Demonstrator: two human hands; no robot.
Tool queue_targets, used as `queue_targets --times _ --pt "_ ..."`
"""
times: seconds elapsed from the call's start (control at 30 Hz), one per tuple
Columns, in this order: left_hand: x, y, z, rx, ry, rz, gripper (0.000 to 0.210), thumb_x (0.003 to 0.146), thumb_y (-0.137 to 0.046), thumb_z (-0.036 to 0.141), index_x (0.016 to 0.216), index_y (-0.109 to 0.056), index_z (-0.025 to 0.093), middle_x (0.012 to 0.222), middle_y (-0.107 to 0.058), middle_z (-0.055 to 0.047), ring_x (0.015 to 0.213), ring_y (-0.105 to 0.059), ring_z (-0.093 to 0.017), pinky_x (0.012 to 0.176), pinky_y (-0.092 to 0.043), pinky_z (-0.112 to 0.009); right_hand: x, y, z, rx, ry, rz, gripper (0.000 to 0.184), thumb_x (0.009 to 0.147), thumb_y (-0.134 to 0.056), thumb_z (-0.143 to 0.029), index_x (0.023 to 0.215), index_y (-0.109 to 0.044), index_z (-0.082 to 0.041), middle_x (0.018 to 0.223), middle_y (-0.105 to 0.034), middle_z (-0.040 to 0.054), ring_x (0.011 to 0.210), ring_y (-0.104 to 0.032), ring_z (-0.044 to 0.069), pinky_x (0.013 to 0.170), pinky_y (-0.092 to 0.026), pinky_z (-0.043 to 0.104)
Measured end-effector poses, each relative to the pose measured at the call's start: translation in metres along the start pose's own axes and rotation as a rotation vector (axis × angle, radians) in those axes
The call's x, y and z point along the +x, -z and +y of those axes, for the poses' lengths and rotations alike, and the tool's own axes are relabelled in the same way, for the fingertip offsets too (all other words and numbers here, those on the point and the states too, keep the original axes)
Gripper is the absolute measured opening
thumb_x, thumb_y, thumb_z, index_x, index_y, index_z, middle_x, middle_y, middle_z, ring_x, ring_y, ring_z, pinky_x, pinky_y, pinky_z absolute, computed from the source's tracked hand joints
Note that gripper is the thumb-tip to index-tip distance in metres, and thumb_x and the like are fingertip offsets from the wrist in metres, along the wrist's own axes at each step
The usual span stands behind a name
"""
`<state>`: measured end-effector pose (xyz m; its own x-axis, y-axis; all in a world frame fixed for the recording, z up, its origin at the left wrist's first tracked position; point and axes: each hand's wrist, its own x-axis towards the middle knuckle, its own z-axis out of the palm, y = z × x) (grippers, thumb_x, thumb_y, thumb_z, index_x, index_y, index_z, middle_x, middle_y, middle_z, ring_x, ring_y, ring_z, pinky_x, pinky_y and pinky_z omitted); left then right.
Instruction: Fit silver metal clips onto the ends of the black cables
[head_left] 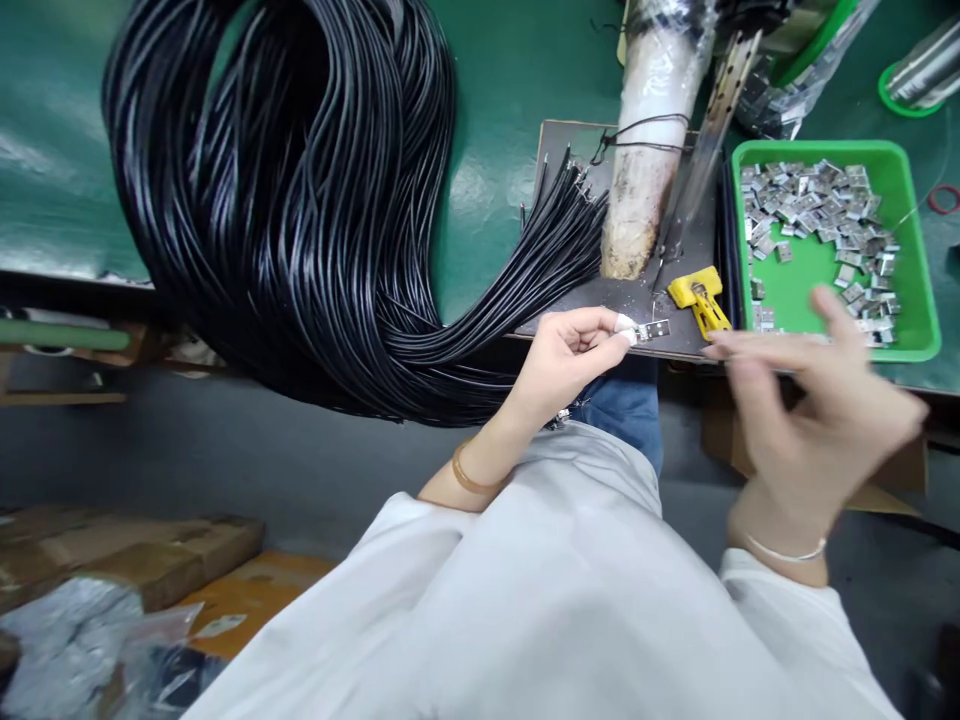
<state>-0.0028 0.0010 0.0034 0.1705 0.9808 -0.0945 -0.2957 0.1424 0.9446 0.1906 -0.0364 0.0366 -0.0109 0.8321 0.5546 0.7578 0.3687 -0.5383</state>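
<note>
My left hand (574, 355) pinches a metal USB plug (654, 330) between thumb and index finger, over the front edge of a dark work board (615, 295). White covering wraps a fingertip there. My right hand (810, 410), blurred by motion, is to the right of the plug, in front of a green tray (926, 300). Its thumb and index finger are brought together while another finger is raised; anything between them is too blurred to make out. A yellow clip-like tool (701, 298) lies on the board between the hands.
A thick bundle of black cables (300, 220) covers the left of the green table (510, 60), its ends fanned onto the board. Several metal USB shells (817, 205) lie in the tray. A plastic-wrapped cylinder (649, 170) rises behind the hands. Cardboard boxes (142, 565) are on the floor.
</note>
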Motion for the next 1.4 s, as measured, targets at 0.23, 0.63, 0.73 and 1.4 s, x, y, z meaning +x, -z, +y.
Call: queue_targets --times 0.23,0.63,0.73,1.4 --pt "0.004 -0.004 -0.002 0.019 -0.011 0.012 0.013 0.074 -0.071 0.024 0.072 -0.07 0.011 0.064 -0.06 0.001 0.056 -0.047 -0.004 0.054 -0.037 -0.017 -0.006 -0.033 0.003 0.057 0.184 -0.146 0.026 0.08 -0.077 -0.013 0.102 -0.069 -0.023 0.097 -0.078 -0.0026 0.091 -0.075 0.017 0.123 -0.037 0.056" --pt "0.011 -0.009 -0.002 0.189 -0.1 0.056 0.013 0.08 -0.064 0.023 0.074 -0.069 0.012 0.059 -0.052 0.002 0.053 -0.039 -0.005 0.052 -0.029 -0.02 0.006 -0.042 0.005 0.06 0.169 0.17 0.015 0.078 -0.075 -0.012 0.087 -0.069 -0.023 0.088 -0.072 -0.0026 0.085 -0.071 0.015 0.113 -0.049 0.053" --pt "0.013 -0.01 -0.003 0.178 -0.114 0.067 0.013 0.081 -0.065 0.024 0.074 -0.069 0.013 0.059 -0.051 0.002 0.053 -0.038 -0.005 0.051 -0.029 -0.02 0.007 -0.049 0.005 0.066 0.18 0.122 0.015 0.081 -0.072 -0.012 0.091 -0.066 -0.021 0.106 -0.074 0.0025 0.101 -0.071 0.018 0.101 -0.058 0.043" --pt "0.014 -0.01 -0.003 0.154 -0.117 0.056 0.014 0.083 -0.065 0.025 0.075 -0.067 0.012 0.057 -0.039 0.005 0.053 -0.029 -0.004 0.049 -0.022 -0.021 0.011 -0.048 -0.002 0.103 0.213 0.053 0.016 0.08 -0.069 -0.011 0.09 -0.062 -0.021 0.113 -0.074 0.0061 0.1 -0.074 0.021 0.084 -0.066 0.038"
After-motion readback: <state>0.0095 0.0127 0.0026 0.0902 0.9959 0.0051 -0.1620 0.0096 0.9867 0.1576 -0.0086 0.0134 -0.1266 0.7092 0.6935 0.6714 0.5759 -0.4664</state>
